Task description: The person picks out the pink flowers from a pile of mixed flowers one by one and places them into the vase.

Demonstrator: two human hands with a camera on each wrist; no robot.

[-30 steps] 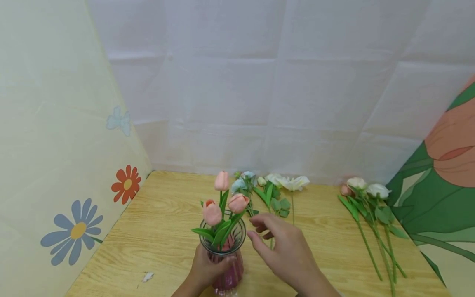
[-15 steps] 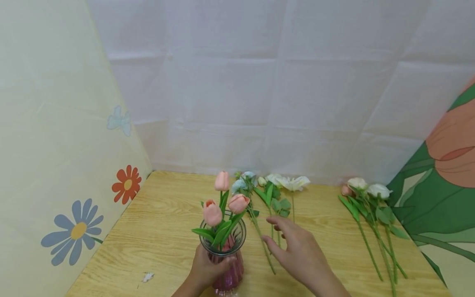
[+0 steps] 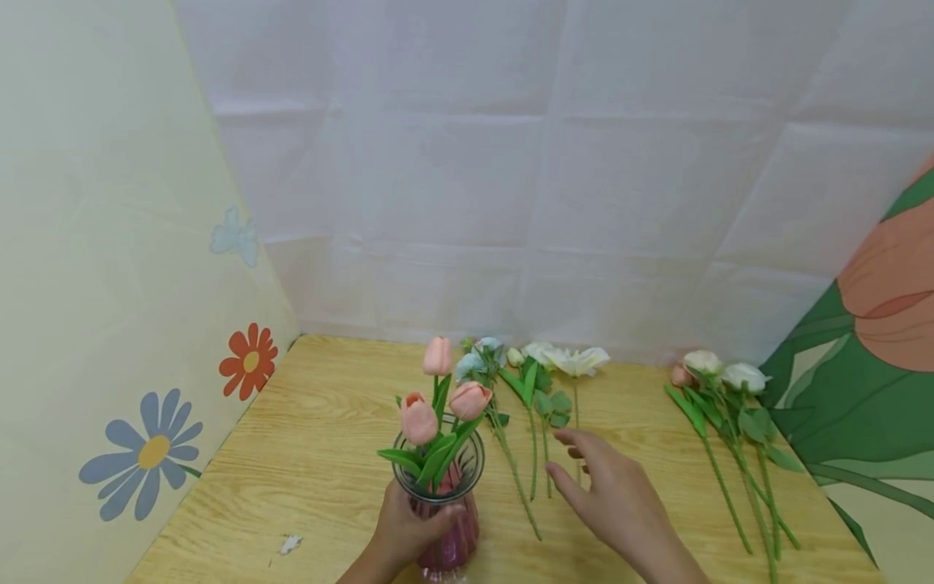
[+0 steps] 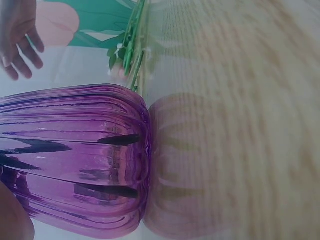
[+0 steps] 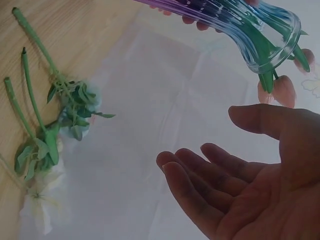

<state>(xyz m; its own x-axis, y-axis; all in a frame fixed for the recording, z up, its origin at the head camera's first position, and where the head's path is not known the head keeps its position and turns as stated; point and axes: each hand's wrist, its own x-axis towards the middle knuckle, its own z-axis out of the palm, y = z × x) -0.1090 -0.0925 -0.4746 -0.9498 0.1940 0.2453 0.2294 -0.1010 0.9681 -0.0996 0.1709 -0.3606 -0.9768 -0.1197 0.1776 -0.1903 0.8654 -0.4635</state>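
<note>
A purple-pink ribbed glass vase stands near the front of the table, with several green stems inside it. Three pink tulips rise from its mouth, green leaves spreading over the rim. My left hand grips the vase around its neck from the left. To the right of it, my right hand hovers with fingers loosely bent and thumb apart, holding nothing. Just beyond those fingers lie a blue flower, a green-leaved stem with a pale bud, and white flowers.
On the right of the wooden table lies another bunch with white roses and a pink bloom. A small white scrap sits at the front left. White cloth hangs behind, with printed panels on both sides.
My right hand has drawn away from the vase toward the right, uncovering the stems of the flowers lying behind. The left hand and the vase have stayed in place.
</note>
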